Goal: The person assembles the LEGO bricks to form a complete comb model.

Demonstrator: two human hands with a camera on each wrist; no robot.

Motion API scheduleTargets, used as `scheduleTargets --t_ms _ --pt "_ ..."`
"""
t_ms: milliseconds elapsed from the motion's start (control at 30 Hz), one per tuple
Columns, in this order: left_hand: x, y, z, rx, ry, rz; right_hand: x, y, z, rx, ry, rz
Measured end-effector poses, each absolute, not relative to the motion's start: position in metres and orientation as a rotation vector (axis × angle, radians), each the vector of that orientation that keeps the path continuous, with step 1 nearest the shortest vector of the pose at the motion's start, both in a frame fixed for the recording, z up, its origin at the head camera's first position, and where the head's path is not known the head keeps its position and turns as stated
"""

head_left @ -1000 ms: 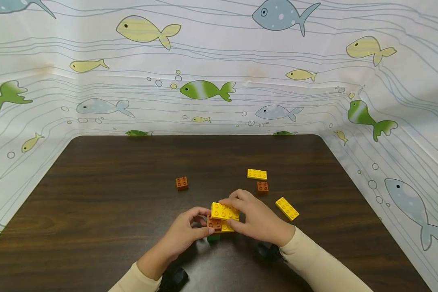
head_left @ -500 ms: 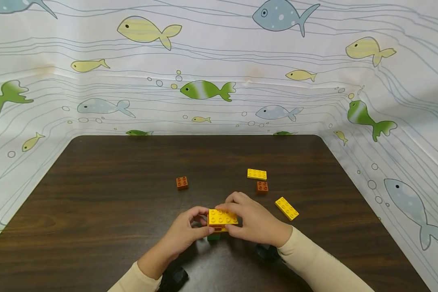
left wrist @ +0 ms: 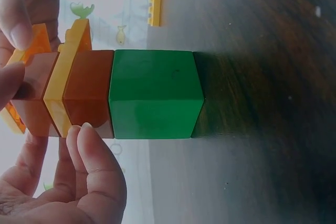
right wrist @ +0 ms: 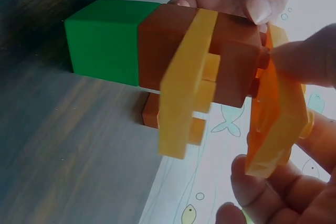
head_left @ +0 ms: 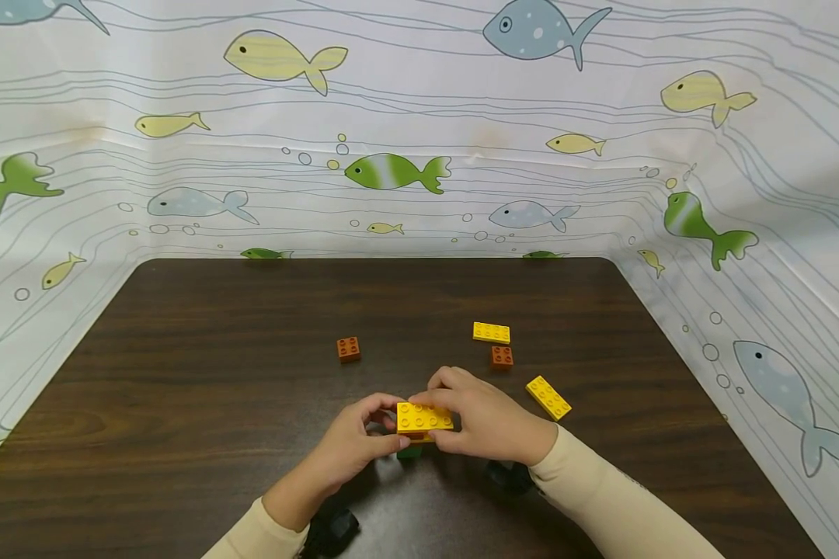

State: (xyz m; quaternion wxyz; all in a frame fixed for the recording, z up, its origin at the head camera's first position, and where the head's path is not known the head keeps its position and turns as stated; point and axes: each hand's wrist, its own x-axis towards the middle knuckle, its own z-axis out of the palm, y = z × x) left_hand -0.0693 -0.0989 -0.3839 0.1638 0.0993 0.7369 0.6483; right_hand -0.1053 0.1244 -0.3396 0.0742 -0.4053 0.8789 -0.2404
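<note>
A stack stands on the table: a green block point(left wrist: 155, 95) at the bottom, an orange-brown brick point(left wrist: 88, 85), a yellow plate point(right wrist: 184, 87), then another brown brick point(right wrist: 236, 59). My left hand point(head_left: 353, 439) grips the stack's left side with thumb and fingers. Pinched in my right hand point(head_left: 485, 419) is a second yellow plate point(head_left: 422, 417) over the top brick; in the right wrist view it sits tilted against the brick's studs, with a gap at one side. Both yellow plates stick out toward the right of the stack.
On the dark table point(head_left: 217, 349) lie a brown brick point(head_left: 348, 349) behind the left hand, another brown brick point(head_left: 502, 357) and a yellow plate point(head_left: 492, 332) behind the right hand, and a yellow plate point(head_left: 548, 398) to its right. A fish-patterned sheet point(head_left: 419, 101) surrounds the table.
My right hand has brought the upper yellow plate down and left, over the top brown brick, whose studs it now covers in the head view. My left hand has stayed nearly still.
</note>
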Motion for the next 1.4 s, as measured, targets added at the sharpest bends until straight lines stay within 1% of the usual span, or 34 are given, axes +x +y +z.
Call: scheduleTargets --t_ms 733,967,1200,1400 --pt "-0.071 -0.099 -0.382 0.286 2.123 1.825 -0.103 0.119 -0.331 -1.286 2.690 -0.522" --pt "-0.068 -0.100 -0.382 0.261 2.123 1.841 -0.102 0.119 -0.334 -1.289 2.709 -0.502" --pt "-0.068 -0.100 -0.381 0.276 2.158 1.893 -0.103 0.121 -0.337 -1.216 2.696 -0.588" --pt "-0.067 -0.100 -0.381 0.285 2.128 1.902 -0.102 0.124 -0.344 -1.120 2.640 -0.814"
